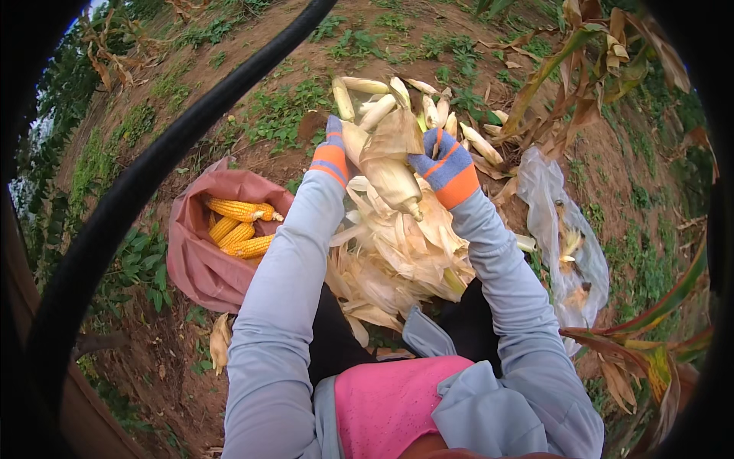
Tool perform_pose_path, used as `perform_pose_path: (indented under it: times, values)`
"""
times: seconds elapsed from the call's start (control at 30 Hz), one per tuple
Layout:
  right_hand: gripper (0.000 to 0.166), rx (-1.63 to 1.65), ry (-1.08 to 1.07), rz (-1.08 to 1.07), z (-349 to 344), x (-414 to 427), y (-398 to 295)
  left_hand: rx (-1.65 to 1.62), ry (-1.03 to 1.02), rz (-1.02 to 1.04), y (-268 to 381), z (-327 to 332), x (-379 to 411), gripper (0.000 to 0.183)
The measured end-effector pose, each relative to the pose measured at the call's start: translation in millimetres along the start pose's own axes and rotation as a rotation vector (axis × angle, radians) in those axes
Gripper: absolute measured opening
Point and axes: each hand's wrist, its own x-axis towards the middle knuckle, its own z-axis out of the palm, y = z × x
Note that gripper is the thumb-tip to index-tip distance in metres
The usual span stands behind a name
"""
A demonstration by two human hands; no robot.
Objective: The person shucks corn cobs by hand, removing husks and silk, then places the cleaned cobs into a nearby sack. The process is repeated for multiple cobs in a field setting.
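My left hand (334, 150), in a grey and orange knit glove, grips a corn ear in its dry husk (393, 175) from the left side. On the right, my right hand (444, 160), gloved alike, pinches the pale husk near the ear's upper part. The stem end points down towards me. Below both hands lies a heap of loose dry husks (401, 258). Beyond them is a pile of unhusked corn ears (378, 109). To the left of my left forearm, a reddish sack (192, 258) stands with its mouth spread, holding several bare yellow corn cobs (235, 209).
A translucent plastic bag (542, 183) with scraps in it lies at the right. Dry corn plants (573, 86) lean in at the upper right, and more leaves (659, 344) at the lower right. A thick black curved tube (183, 126) crosses the left of the view. Weeds grow on the soil.
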Motion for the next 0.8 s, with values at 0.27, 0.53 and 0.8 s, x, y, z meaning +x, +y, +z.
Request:
perform_pose_path:
  times: [0.27,0.53,0.8]
  values:
    - [0.009,0.383,0.240,0.108,-43.9,24.5,20.0,-0.172,0.294,0.255,41.6,-86.3,24.6,0.063]
    - [0.068,0.577,-0.297,0.130,-50.6,42.3,69.3,-0.241,0.384,0.224,40.0,-64.5,11.3,0.058]
    - [0.037,0.253,-0.194,0.235,7.7,26.2,46.3,-0.085,0.356,0.056,4.5,-47.1,6.1,0.063]
